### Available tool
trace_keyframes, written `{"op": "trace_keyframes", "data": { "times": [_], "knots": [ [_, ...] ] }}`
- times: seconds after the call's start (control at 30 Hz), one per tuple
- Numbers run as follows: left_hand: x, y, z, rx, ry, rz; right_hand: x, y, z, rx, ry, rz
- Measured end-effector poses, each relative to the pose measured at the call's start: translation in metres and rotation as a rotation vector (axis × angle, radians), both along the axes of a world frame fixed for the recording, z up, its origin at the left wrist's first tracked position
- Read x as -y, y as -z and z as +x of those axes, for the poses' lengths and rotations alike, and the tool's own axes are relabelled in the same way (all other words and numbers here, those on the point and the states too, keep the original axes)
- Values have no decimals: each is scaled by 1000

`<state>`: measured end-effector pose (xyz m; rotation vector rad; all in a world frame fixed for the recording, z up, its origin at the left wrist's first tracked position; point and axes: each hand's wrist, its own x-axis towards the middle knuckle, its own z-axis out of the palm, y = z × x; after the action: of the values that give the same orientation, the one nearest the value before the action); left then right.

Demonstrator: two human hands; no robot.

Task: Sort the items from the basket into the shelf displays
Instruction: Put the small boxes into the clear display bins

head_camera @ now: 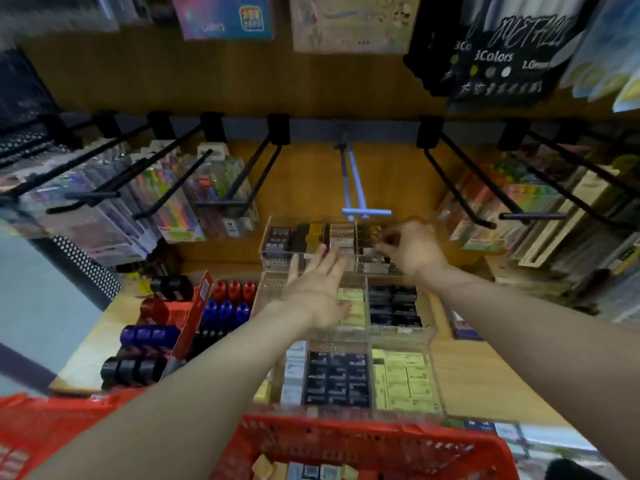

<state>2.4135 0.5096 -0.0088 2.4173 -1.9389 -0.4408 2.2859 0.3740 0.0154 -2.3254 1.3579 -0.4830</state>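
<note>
Head view, motion-blurred. Readable text only on far hanging packs: "3Colors" and "1.0mm" on black pack far right, "Colors" on purple pack. Box labels in trays are illegible.

Left hand has fingers straight and spread, holding nothing, over the middle clear tray, fingertips reaching the far tray. Right hand has fingers curled, pinching a small box at the far tray's right compartment; the box itself is too blurred to make out.

Red basket sits at near edge, cut off by frame bottom, with a few small boxes inside. Near tray holds dark and yellow boxes. Red stand of ink bottles is left of the trays. Bare wood shelf lies right of the trays. Peg hooks overhang the far tray.
</note>
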Motion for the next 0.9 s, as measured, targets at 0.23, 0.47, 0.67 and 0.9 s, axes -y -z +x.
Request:
{"op": "trace_keyframes", "data": {
  "times": [0.23, 0.47, 0.67, 0.9],
  "knots": [
    [-139, 23, -56, -71, 215, -256, -146, 36, -104, 100, -424, -198],
    [-255, 122, -100, -308, 69, 335, -242, 132, -157, -207, -285, 366],
    [-275, 185, -104, -490, -149, 464, -268, 198, -171, -308, -238, 605],
    [-266, 248, -88, -534, -311, 451, -293, 268, -163, -392, -248, 752]
  ]
}}
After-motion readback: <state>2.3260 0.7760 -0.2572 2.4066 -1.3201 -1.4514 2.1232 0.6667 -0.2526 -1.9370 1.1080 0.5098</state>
